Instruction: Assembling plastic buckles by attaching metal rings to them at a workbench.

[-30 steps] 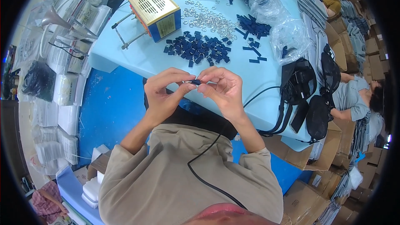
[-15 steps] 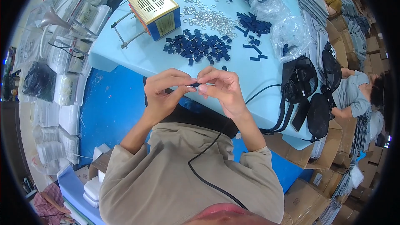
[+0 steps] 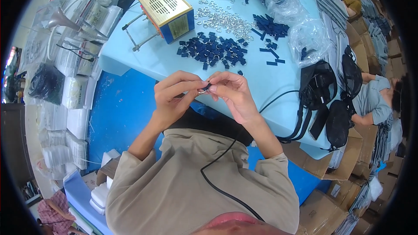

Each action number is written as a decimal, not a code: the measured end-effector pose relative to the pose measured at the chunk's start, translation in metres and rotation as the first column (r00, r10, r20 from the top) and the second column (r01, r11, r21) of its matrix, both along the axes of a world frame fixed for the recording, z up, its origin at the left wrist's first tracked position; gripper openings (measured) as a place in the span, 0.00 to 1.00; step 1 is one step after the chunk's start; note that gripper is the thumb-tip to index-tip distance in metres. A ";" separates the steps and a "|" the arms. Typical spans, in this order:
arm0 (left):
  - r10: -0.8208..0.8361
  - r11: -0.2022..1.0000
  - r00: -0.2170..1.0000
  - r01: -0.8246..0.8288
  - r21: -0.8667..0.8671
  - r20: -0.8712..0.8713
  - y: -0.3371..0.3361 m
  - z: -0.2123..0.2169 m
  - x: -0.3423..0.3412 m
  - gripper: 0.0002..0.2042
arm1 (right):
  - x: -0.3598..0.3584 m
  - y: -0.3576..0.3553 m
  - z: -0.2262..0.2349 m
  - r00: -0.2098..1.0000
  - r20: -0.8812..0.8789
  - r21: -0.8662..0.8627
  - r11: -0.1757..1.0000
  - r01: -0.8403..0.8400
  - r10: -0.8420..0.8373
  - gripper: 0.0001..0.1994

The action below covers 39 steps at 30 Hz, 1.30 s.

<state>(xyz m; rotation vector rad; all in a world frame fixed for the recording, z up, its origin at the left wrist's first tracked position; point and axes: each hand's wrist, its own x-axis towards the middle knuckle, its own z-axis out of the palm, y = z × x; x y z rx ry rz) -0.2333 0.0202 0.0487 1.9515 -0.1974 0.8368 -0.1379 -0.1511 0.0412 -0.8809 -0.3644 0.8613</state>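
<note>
While I sat at the light blue table (image 3: 143, 58), my left hand (image 3: 174, 98) and my right hand (image 3: 233, 93) met just above its near edge, fingertips pinched together from both sides. Between them I held a small metal ring (image 3: 201, 90) in my left fingers and a short dark blue strap piece (image 3: 208, 87) in my right, the two touching each other right where my fingertips came together; both hands were closed narrowly on these small parts, and I could not tell whether the strap was threaded through the ring. Farther out on the table, beyond my hands, lay a loose pile of dark blue strap pieces (image 3: 213, 50), and past that a scatter of silvery metal rings (image 3: 222, 17). To the left of the rings stood a boxy machine (image 3: 167, 13) with a cream slotted top and blue sides, its wire stand (image 3: 139, 39) poking out toward me. A few longer dark blue strips (image 3: 267, 28) lay to the right of the pile, beside crumpled clear plastic bags (image 3: 305, 39). Black bags with straps (image 3: 326, 100) hung over the table's right edge. A thin black cable (image 3: 226, 156) ran down across my beige shirt (image 3: 183, 187). Off to the right, another person in a grey-blue top (image 3: 372, 100) sat among cardboard boxes (image 3: 331, 169).
</note>
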 end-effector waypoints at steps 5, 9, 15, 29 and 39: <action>0.025 0.997 0.998 -0.029 -0.078 -0.052 0.007 -0.002 0.000 0.12 | 0.000 0.009 0.002 0.999 -0.048 -0.031 0.999 0.009 -0.011 0.06; 0.044 0.994 0.998 -0.049 -0.102 -0.055 0.011 -0.003 -0.005 0.11 | 0.002 0.017 -0.004 0.998 -0.041 -0.028 0.998 -0.050 0.049 0.07; 0.143 0.983 0.987 -0.151 -0.110 -0.077 0.042 -0.003 -0.017 0.10 | 0.020 0.020 0.009 0.986 0.163 -0.135 0.991 -0.013 0.035 0.12; 0.676 0.700 0.737 -0.651 0.294 0.021 0.209 -0.047 -0.031 0.08 | 0.085 0.022 -0.057 0.912 0.325 -0.333 0.872 0.358 -0.250 0.06; 0.608 0.707 0.792 -0.576 0.411 0.063 0.212 -0.054 -0.001 0.08 | 0.095 0.015 -0.059 0.917 0.300 -0.327 0.875 0.357 -0.262 0.07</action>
